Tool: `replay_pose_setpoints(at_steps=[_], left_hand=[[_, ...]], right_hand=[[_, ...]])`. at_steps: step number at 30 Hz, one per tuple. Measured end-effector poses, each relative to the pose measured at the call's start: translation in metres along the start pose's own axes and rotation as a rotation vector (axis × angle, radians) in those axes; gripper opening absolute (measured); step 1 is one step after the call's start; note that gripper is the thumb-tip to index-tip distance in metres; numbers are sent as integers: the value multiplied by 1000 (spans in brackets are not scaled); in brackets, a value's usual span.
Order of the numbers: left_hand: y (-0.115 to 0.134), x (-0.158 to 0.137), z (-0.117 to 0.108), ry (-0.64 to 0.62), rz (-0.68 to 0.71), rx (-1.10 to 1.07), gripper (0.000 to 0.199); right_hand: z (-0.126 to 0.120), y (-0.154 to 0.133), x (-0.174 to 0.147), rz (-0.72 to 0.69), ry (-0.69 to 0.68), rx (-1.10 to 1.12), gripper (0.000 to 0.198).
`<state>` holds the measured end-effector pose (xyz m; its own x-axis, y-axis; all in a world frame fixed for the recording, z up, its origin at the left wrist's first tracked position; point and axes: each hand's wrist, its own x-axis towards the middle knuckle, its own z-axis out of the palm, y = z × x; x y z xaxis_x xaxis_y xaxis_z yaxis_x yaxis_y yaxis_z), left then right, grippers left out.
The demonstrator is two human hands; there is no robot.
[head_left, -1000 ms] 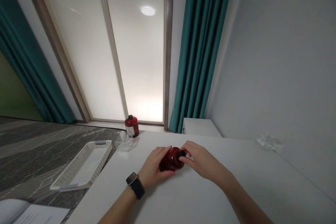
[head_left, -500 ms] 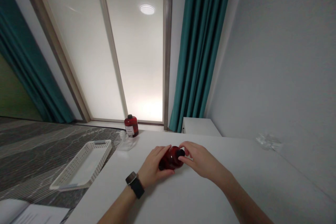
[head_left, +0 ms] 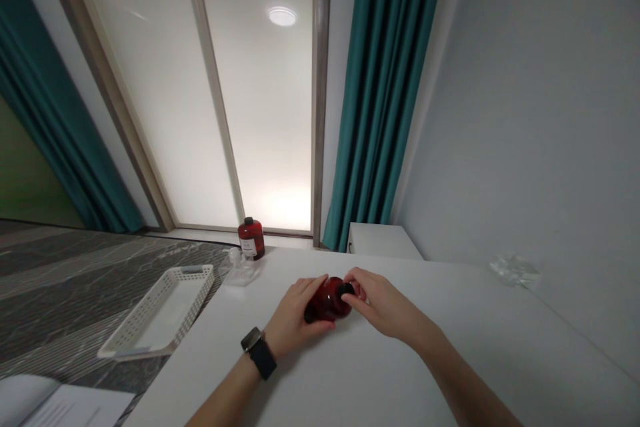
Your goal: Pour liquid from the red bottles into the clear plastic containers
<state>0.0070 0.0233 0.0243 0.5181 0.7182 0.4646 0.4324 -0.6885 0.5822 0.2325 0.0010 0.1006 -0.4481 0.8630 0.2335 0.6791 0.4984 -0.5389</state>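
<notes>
A dark red, see-through bottle [head_left: 327, 300] lies tilted over the white table, its black cap [head_left: 347, 289] pointing right. Wrapped around the bottle's body is my left hand [head_left: 295, 313], with a dark watch on the wrist. The thumb and fingers of my right hand [head_left: 375, 299] pinch the black cap. Part of the bottle is hidden behind my left fingers. A second red bottle [head_left: 251, 239] with a white label and black cap stands upright at the table's far left corner.
Clear plastic packaging [head_left: 240, 271] sits beside the standing bottle. Crumpled clear plastic [head_left: 514, 270] lies at the right by the wall. Left of the white table [head_left: 350, 373] are a white perforated basket [head_left: 193, 307] and an open book [head_left: 75, 407]. A white cabinet [head_left: 385, 240] stands beyond the table.
Both hands stay on the bottle and its cap, with my right fingers shifted slightly around the cap. The whole view has moved a little.
</notes>
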Motion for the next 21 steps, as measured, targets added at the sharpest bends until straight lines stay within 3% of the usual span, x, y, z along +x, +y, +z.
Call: replay_pose_setpoints(at_steps=[5, 21], left_hand=[[-4, 1, -9, -53, -2, -159, 74], [7, -1, 7, 51, -40, 4, 76]], right_hand=[[0, -7, -2, -102, -21, -2, 11], [14, 3, 4, -36, 80, 13, 5]])
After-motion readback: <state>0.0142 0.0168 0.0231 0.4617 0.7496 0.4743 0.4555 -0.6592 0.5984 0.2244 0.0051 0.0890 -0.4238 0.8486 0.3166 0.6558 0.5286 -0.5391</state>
